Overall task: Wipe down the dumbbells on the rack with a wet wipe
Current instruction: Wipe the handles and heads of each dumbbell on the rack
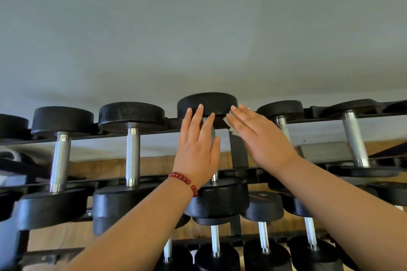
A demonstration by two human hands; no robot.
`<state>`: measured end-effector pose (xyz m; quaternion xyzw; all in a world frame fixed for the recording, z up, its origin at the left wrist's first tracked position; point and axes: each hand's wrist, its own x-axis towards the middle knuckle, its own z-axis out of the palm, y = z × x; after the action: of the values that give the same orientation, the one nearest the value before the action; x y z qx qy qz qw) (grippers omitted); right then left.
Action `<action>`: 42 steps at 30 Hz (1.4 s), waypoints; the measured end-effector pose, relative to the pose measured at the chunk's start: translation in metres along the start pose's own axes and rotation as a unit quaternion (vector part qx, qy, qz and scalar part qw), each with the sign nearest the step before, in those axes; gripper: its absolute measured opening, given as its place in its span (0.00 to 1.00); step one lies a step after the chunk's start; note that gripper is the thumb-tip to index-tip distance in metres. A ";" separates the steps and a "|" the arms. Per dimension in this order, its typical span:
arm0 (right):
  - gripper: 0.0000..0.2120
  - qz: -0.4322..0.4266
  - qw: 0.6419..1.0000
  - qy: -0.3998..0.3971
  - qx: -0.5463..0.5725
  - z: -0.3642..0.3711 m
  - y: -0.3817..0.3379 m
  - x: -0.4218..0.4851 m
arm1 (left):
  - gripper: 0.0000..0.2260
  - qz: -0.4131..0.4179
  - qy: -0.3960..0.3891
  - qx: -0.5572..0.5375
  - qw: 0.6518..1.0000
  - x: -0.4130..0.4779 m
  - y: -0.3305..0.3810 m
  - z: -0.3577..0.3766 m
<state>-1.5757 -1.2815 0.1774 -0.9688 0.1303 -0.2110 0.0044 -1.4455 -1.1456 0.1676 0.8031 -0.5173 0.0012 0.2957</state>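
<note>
Black rubber dumbbell (207, 103) on rack (239, 149) top row, axis 12–6 o'clock | left hand (198, 145): fingers straight, touching far head, 9 o'clock side | right hand (262, 138): fingers straight, pressing wet wipe (229, 122) on 3 o'clock flank | next stroke likely toward 9 o'clock

Our left hand (198, 152), wearing a red bead bracelet (184, 179), rests straight-fingered on a black dumbbell (207, 101) on the rack (239, 154); our right hand (262, 138) presses a white wipe (229, 123) against its far head.
</note>
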 end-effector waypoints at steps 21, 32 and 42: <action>0.33 -0.027 0.999 -0.035 0.017 -0.036 0.078 -0.090 | 0.21 -0.070 -0.046 0.066 0.994 -0.018 0.131 0.046; 0.34 0.008 0.998 -0.065 -0.012 -0.027 0.091 -0.085 | 0.22 -0.064 -0.100 0.047 0.992 0.001 0.121 0.061; 0.29 0.029 0.995 -0.092 -0.005 -0.026 0.105 -0.084 | 0.23 -0.039 -0.145 0.038 0.988 0.004 0.120 0.085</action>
<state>-1.6867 -1.3606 0.1599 -0.9798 0.1586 -0.1202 0.0181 -1.5692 -1.2244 0.1552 0.8250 -0.5225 -0.1076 0.1866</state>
